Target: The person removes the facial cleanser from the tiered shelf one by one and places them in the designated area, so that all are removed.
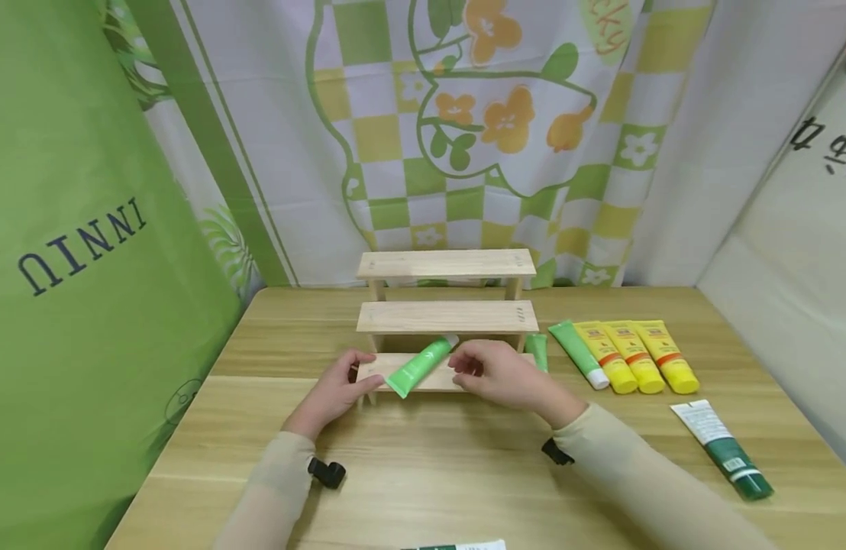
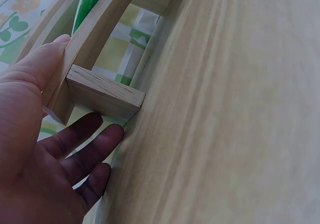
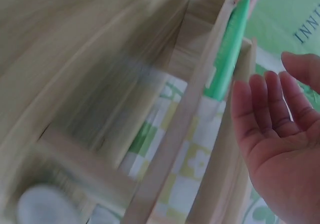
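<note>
A three-step wooden rack [image 1: 447,316] stands at the back of the table. On its lowest step a green tube [image 1: 420,367] lies slantwise, its white cap toward the middle step and its flat end over the front edge. My left hand [image 1: 332,388] grips the left end of that step; in the left wrist view the thumb lies along the board's edge, other fingers beside the wooden leg [image 2: 106,92]. Just right of the tube hovers my right hand [image 1: 498,374], empty, its fingers loosely bent. The right wrist view shows this palm [image 3: 285,144] apart from the tube.
Right of the rack lie another green tube [image 1: 579,354] and several yellow tubes [image 1: 632,355] in a row. A further green tube [image 1: 537,350] shows partly behind the right hand. A white and dark-green tube [image 1: 724,449] lies nearer; another [image 1: 457,546] peeks in at the bottom edge.
</note>
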Available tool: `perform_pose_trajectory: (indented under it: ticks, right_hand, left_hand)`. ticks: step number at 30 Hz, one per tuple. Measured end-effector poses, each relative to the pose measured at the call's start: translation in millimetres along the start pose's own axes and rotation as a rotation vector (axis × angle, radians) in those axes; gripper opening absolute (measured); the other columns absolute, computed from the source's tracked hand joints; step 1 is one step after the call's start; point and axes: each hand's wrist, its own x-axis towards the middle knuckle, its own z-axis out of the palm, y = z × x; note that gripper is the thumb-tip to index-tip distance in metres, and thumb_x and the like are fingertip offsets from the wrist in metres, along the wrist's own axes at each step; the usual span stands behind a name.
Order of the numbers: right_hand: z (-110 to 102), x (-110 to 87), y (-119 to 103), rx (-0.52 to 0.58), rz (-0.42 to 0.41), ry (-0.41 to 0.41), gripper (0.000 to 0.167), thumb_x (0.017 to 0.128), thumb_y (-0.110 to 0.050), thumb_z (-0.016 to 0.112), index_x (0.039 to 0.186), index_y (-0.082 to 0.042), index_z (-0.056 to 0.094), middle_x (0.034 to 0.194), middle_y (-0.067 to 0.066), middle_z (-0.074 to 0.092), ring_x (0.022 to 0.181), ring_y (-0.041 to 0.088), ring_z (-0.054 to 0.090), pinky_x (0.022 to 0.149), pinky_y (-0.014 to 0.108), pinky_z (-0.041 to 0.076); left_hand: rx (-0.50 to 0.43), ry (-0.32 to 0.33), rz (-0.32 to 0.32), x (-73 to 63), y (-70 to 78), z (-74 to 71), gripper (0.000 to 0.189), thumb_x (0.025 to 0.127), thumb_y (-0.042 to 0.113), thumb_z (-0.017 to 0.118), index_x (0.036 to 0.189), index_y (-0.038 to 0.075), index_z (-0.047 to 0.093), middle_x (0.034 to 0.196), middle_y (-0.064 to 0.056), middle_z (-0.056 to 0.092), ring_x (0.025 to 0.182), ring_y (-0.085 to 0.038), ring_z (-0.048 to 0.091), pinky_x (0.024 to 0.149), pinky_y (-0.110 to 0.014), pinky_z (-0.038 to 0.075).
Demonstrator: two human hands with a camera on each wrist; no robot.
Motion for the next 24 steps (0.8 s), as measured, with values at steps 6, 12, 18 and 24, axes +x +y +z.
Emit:
perform_pose_trajectory:
  ticks: [6, 12, 18, 24]
  right_hand:
    - [17.2, 20.7, -0.9, -0.014, -0.012, 0.04, 0.018, 0.089, -0.012, 0.073, 0.105, -0.009, 0.067, 0.1, -0.001, 0.066, 0.092, 0.016, 0.061, 0.08, 0.033, 0.05]
    - [26.7, 32.9, -1.2, -0.097, -0.037, 0.04, 0.025, 0.086, -0.01, 0.075, 0.11, -0.008, 0.068, 0.109, 0.002, 0.065, 0.106, 0.023, 0.059, 0.089, 0.038, 0.048]
    - [29.8, 39.9, -3.0, -0.184, -0.062, -0.019, 0.036, 0.085, -0.011, 0.074, 0.12, -0.01, 0.066, 0.12, 0.002, 0.063, 0.113, 0.02, 0.056, 0.093, 0.039, 0.046]
    - [33.5, 44.7, -5.9, -0.314, -0.068, -0.056, 0.041, 0.086, -0.014, 0.073, 0.126, -0.015, 0.064, 0.125, 0.001, 0.062, 0.119, 0.021, 0.052, 0.104, 0.049, 0.034]
  left_hand:
    - [-0.01, -0.015, -0.007, 2.0, 1.5, 2.6, 0.053, 0.089, 0.042, 0.072, 0.13, 0.014, 0.055, 0.119, -0.008, 0.057, 0.099, -0.022, 0.054, 0.085, -0.04, 0.045]
    - [-0.04, -0.024, 0.006, 5.1, -2.6, 5.5, 0.053, 0.089, 0.042, 0.072, 0.13, 0.012, 0.055, 0.116, -0.007, 0.058, 0.097, -0.021, 0.057, 0.081, -0.037, 0.048]
    - [-0.052, -0.018, -0.005, 4.2, -2.3, 3.2, 0.054, 0.089, 0.043, 0.071, 0.13, 0.012, 0.054, 0.114, -0.007, 0.058, 0.095, -0.021, 0.058, 0.078, -0.035, 0.049]
    - [-0.065, -0.016, -0.006, 3.0, -4.1, 0.1, 0.053, 0.089, 0.041, 0.073, 0.129, 0.012, 0.054, 0.112, -0.007, 0.059, 0.093, -0.021, 0.058, 0.077, -0.036, 0.048]
